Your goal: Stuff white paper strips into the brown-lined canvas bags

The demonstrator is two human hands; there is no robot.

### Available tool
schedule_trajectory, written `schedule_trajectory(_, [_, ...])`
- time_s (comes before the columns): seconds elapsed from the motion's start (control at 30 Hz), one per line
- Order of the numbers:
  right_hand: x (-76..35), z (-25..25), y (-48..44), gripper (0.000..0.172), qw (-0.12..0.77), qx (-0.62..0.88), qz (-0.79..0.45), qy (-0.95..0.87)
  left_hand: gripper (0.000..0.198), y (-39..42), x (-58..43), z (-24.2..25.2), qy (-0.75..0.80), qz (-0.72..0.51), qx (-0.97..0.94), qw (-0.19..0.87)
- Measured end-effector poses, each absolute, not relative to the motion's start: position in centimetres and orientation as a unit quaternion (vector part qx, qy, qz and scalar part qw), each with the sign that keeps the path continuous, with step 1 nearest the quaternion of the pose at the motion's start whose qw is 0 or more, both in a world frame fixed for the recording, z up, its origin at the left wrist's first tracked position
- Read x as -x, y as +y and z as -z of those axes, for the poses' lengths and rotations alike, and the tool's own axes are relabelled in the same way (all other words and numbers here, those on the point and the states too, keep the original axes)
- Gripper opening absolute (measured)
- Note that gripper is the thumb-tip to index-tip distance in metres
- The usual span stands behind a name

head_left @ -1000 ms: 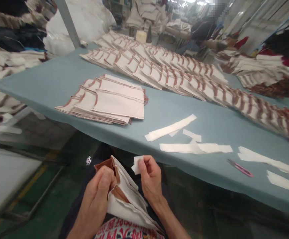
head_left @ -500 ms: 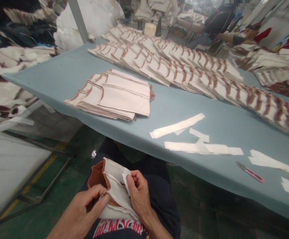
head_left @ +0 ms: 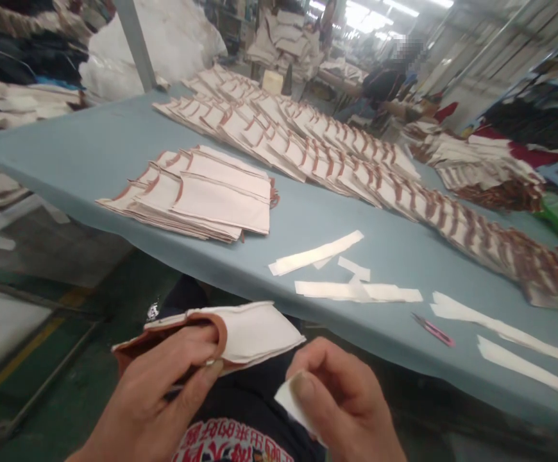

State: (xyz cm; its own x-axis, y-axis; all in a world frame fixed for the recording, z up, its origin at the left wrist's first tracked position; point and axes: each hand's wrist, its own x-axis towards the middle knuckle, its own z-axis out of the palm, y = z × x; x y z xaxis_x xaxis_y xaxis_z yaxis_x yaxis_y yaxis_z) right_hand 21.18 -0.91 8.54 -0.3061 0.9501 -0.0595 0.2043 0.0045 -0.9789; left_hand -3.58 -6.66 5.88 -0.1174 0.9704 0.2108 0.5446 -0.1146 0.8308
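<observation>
My left hand [head_left: 163, 378] is closed on a cream fabric pouch [head_left: 254, 333] with brown edging and a brown lining. Its fingers reach into the opening, and the thumb presses the brown edge from outside. Between the thumb and fingers of my right hand [head_left: 341, 398] is a small white strip [head_left: 291, 404], held just to the right of the pouch and apart from it. The far end of the pouch points toward the right hand. Both hands are above my lap, in front of the table's near edge.
On the blue-grey table [head_left: 81, 147] lie a stack of cream pouches [head_left: 221, 199], long overlapping rows of similar pieces [head_left: 308, 154], several white strips [head_left: 356, 290] and pink-handled thread snips [head_left: 433, 330]. A metal post [head_left: 136, 45] rises at the far left. Another person [head_left: 385, 80] is in the background.
The pouch has been raised and turned, its closed end now pointing right. My right hand has drawn away from it to the right with the white strip. The view has tilted up.
</observation>
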Motion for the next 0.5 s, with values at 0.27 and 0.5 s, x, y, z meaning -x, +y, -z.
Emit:
schedule_trajectory(0.27, [-18.3, -11.4, 0.5, 0.030, 0.300, 0.443, -0.490, -0.688, 0.033, -3.5, 2.8, -8.7, 0.620, -0.455, -0.533, 0.353])
schedule_trajectory(0.5, [-16.9, -11.4, 1.2, 0.024, 0.306, 0.458, -0.488, -0.678, 0.046, -4.1, 2.7, -8.0, 0.591, -0.431, -0.512, 0.450])
